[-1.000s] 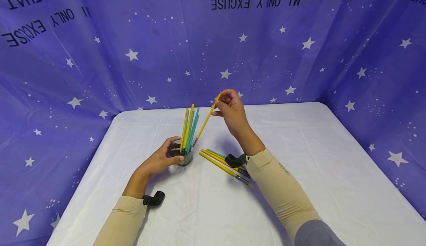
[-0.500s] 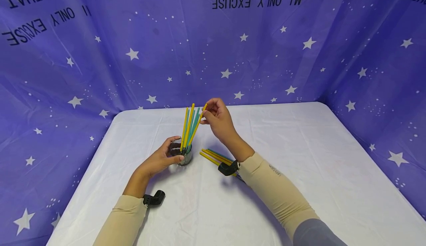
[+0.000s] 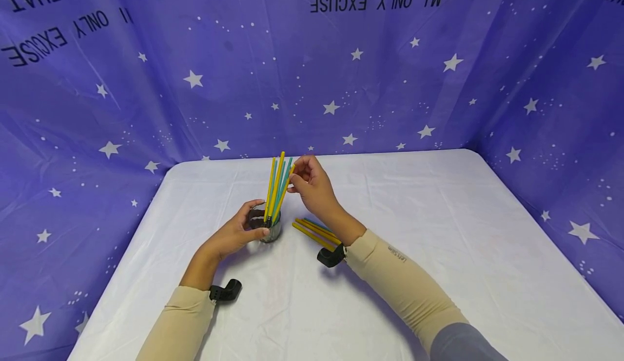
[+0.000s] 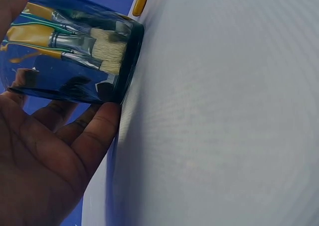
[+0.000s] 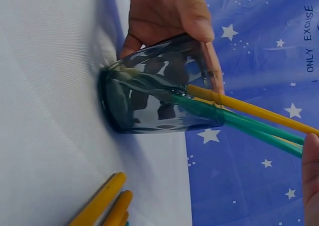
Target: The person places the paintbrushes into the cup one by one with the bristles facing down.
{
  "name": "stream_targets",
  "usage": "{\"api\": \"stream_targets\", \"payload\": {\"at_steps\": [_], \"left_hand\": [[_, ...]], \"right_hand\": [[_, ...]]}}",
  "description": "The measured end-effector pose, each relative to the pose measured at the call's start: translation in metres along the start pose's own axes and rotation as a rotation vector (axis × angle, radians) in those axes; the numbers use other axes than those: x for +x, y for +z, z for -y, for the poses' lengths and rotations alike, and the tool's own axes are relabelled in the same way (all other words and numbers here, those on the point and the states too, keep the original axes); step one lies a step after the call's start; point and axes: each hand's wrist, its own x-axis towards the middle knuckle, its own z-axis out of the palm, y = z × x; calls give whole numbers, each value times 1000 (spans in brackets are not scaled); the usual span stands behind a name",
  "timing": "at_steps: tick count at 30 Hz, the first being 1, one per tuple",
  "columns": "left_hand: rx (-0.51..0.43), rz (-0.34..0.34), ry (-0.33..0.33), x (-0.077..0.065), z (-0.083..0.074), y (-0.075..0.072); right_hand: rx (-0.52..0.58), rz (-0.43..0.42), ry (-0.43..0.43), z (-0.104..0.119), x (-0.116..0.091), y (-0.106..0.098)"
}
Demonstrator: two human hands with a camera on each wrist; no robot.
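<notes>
A dark tinted glass [image 3: 274, 233] stands on the white table, with several yellow and green paintbrushes leaning in it, bristles down. My left hand [image 3: 238, 231] grips the glass from its left side, thumb at the front. Through the wall in the left wrist view, pale bristles [image 4: 108, 52] show near the bottom. My right hand [image 3: 314, 187] pinches the upper end of a yellow paintbrush [image 3: 285, 193], whose lower end is inside the glass. In the right wrist view that yellow handle [image 5: 264, 112] slants out over the rim beside green handles [image 5: 259, 129].
Several more paintbrushes [image 3: 314, 232], yellow and green, lie on the table [image 3: 439, 231] right of the glass, partly hidden under my right wrist. A purple curtain with white stars [image 3: 292, 68] hangs behind the table and along its sides.
My right hand has moved left and down, bringing the yellow paintbrush from beside the glass into it among the others. The left hand and the glass have stayed in place.
</notes>
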Motion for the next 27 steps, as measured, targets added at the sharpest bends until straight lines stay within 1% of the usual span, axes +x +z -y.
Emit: {"api": "stream_targets", "payload": {"at_steps": [6,13,16,19,23,27], "left_hand": [[-9,9,12,0,-1,0],[-5,-2,-15,0,-1,0],[-1,-2,-22,-1,-1,0],[-5,1,-27,-1,-1,0],[-14,4,-22,-2,-2,0],[-14,9,-16,-2,-3,0]], "right_hand": [[-49,-2,24,-5,-2,-2],[-65,-7,52,-8,-3,-12],[-91,-15,78,-10,-3,-17],[-123,-12,126,-14,-3,-23],[-209,41,224,-23,-4,-33],[-292,139,320,-33,-5,-43]]}}
